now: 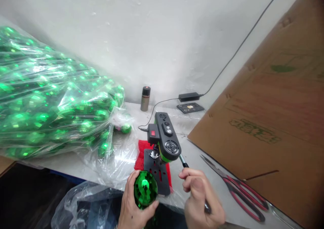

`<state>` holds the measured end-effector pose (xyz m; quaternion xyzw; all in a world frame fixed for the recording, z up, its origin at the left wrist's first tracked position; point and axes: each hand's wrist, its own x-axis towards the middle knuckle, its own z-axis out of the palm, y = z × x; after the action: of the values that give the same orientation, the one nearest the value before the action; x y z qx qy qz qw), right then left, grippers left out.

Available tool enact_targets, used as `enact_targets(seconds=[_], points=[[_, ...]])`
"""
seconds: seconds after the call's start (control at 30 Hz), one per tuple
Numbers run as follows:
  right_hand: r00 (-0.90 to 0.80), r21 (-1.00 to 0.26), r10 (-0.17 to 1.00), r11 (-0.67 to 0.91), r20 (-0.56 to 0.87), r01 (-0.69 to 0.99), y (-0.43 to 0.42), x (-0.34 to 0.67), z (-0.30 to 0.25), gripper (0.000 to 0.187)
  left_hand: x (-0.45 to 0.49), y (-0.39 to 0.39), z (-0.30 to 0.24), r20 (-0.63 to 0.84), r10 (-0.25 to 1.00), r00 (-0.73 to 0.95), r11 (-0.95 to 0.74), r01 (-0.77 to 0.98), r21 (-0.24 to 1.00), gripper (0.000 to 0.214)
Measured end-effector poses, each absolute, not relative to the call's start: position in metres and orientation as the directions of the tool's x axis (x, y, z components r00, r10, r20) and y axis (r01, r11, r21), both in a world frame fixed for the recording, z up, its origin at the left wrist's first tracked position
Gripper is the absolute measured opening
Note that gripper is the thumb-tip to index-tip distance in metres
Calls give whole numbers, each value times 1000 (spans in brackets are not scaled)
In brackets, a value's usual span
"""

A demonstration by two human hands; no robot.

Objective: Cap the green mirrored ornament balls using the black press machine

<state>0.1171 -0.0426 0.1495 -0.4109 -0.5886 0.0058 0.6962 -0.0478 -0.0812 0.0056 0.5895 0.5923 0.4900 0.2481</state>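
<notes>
A shiny green faceted ball ornament (145,190) is gripped in my left hand (135,205), fingers on its left side and thumb at its lower right. It is in front of the metal base plate (162,178) of a small black bench drill press (165,137). My right hand (202,198) is wrapped round the black-ended lever handle (182,159) on the machine's right side. A red switch (153,133) sits on the box at its left. Red cloth (141,151) lies under the base.
At left, a big clear plastic bag (58,100) bulges with green balls; one loose ball (126,128) lies by its mouth. Red-handled scissors (240,192) lie right, beside a leaning cardboard box (273,110). Behind are a spray can (145,99), a phone (190,107) and a power adapter (189,97).
</notes>
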Motion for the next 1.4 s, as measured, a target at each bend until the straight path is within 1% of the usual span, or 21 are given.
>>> enact_targets(seconds=[0.1, 0.17, 0.3, 0.4, 0.5, 0.63, 0.77, 0.83, 0.93, 1.03, 1.1, 1.17, 1.2, 1.27, 1.4], points=[[302, -572, 487, 666, 819, 478, -42, 117, 150, 36, -43, -88, 4, 342, 914, -218, -215, 454, 864, 84], [302, -572, 487, 667, 819, 477, -42, 118, 149, 35, -43, -92, 3, 373, 905, -204, -248, 460, 853, 77], [295, -563, 480, 675, 826, 478, -42, 119, 147, 36, -48, -95, -1, 415, 899, -137, -302, 494, 816, 58], [297, -572, 490, 671, 820, 472, -42, 119, 146, 36, -53, -97, -5, 415, 907, -77, -319, 518, 794, 54], [306, -585, 499, 661, 811, 470, -42, 120, 146, 37, -55, -100, -7, 405, 914, -17, -343, 498, 796, 47], [297, -582, 503, 660, 812, 475, -43, 120, 147, 39, -54, -102, -8, 344, 937, -57, -290, 419, 860, 34], [288, -583, 509, 657, 811, 478, -43, 119, 148, 39, -53, -104, -4, 245, 966, -76, -207, 337, 919, 21], [299, -594, 516, 650, 803, 473, -44, 119, 148, 40, -54, -104, 0, 178, 980, -90, -145, 296, 944, 19], [314, -600, 512, 651, 799, 466, -43, 119, 147, 39, -58, -102, 3, 63, 994, -93, -42, 212, 976, 24], [309, -579, 490, 666, 815, 470, -42, 119, 146, 39, -67, -96, 3, -5, 1000, -28, 9, 144, 990, 35], [308, -572, 482, 669, 820, 474, -42, 119, 146, 39, -70, -91, 1, -22, 1000, 5, 21, 144, 989, 54], [307, -573, 485, 669, 819, 473, -42, 119, 146, 39, -68, -85, 1, -24, 999, -25, 28, 173, 985, 75], [304, -578, 493, 666, 815, 471, -42, 119, 146, 40, -66, -82, 2, -19, 998, -57, 30, 191, 981, 82], [308, -594, 508, 657, 804, 465, -43, 119, 148, 39, -58, -75, 5, -7, 994, -113, 32, 221, 975, 86], [327, -626, 535, 629, 779, 461, -41, 120, 157, 37, -42, -59, 13, -2, 985, -170, 40, 222, 974, 82]])
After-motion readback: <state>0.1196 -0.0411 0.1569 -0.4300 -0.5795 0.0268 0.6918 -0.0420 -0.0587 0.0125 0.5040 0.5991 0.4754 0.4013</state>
